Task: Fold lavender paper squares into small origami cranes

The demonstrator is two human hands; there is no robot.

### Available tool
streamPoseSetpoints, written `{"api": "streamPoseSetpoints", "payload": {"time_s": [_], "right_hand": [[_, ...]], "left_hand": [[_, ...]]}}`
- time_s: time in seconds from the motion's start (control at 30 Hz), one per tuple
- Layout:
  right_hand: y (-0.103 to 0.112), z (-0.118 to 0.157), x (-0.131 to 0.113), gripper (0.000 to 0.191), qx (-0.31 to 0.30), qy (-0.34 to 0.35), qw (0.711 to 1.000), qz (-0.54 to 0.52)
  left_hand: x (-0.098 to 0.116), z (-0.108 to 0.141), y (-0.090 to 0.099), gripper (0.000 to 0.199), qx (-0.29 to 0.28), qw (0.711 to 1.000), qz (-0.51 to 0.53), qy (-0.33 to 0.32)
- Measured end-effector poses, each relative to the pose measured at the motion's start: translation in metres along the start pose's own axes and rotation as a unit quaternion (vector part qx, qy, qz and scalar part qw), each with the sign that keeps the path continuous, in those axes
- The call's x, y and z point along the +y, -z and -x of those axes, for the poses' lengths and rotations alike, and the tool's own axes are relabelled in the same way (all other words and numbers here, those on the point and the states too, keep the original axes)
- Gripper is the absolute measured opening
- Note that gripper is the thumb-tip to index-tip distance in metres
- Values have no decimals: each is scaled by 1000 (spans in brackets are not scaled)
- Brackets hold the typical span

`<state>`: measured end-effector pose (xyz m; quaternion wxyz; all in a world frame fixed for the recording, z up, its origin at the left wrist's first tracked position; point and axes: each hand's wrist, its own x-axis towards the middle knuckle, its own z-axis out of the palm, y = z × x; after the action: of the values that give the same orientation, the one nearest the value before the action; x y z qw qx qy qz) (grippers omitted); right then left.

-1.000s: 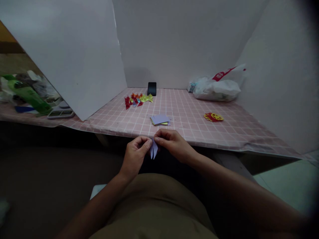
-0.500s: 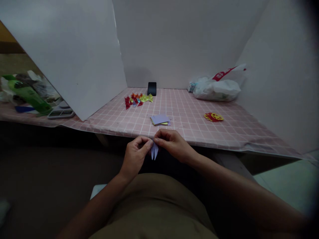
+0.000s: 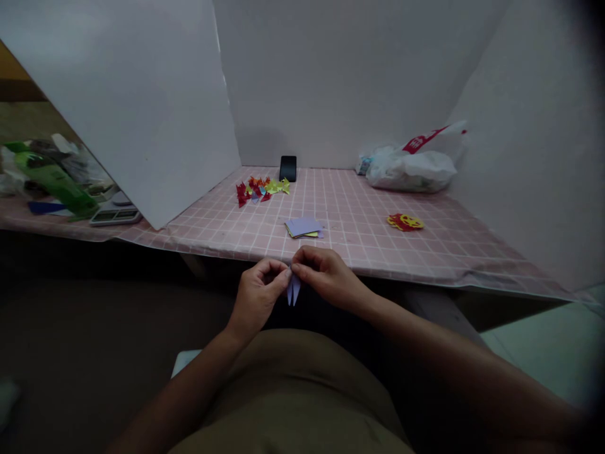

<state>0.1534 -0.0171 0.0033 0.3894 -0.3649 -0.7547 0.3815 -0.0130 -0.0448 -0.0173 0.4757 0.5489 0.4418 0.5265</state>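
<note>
A small folded piece of lavender origami paper [image 3: 293, 292] is pinched between my two hands, just off the table's front edge. Two narrow points of it hang downward, with a slit between them; its upper part is covered by my fingers. My left hand [image 3: 262, 289] grips it from the left with thumb and forefinger. From the right, my right hand [image 3: 328, 274] holds the top of the same paper, also in a pinch. Past my fingers lies a stack of square paper sheets [image 3: 304, 227] on the table, lavender on top and yellow beneath.
On the pink checked tablecloth [image 3: 350, 214], a pile of folded paper pieces [image 3: 259, 188] lies left of centre. A dark phone [image 3: 288, 168] leans at the back. Yellow and red cutouts [image 3: 405, 222] and a plastic bag [image 3: 411, 169] are on the right. White panels [image 3: 142, 113] enclose the table.
Almost nothing differs. Both hands keep their pinch on the folded paper, and its hanging points have shifted very slightly.
</note>
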Motion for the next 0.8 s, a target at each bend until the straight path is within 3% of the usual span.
{"api": "streamPoseSetpoints", "payload": {"time_s": [0.1,0.3,0.57,0.8], "right_hand": [[0,0,3,20,-16,-8,1000,-7],[5,-1,7,23,-64,-10,998,11],[0,2,5,22,13,45,997,56],[-3,3,6,21,47,28,997,54]], "left_hand": [[3,0,0,18,-5,1000,-31,1],[7,0,1,13,-67,997,-42,3],[2,-2,1,19,-71,996,33,44],[1,0,-2,21,-45,997,57,28]]}}
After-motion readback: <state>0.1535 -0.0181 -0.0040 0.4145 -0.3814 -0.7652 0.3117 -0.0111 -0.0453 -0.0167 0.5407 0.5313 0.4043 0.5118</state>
